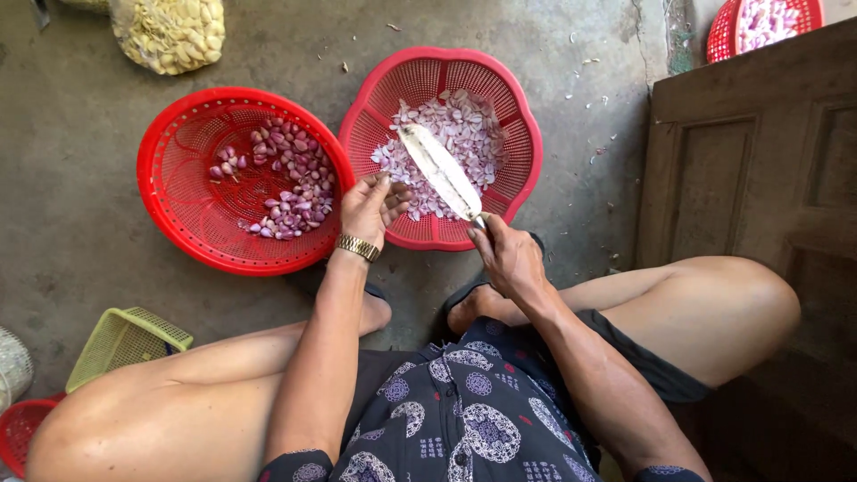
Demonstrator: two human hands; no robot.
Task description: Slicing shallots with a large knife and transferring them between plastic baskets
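My right hand (507, 254) grips the handle of a large knife (439, 170), its broad pale blade pointing up-left over a red scalloped basket (527, 134) filled with peeled shallot pieces (464, 134). My left hand (373, 207), with a gold watch (357, 247) on the wrist, pinches a small shallot at the near rim of that basket, just left of the blade. A round red basket (178, 178) to the left holds purple whole shallots (290, 183).
A mesh bag of pale garlic cloves (170, 31) lies at the top left. A green basket (125, 344) and a red one (20, 430) sit at the lower left. A wooden door panel (759, 178) stands on the right, another red basket (759, 22) behind it. Peel scraps litter the concrete floor.
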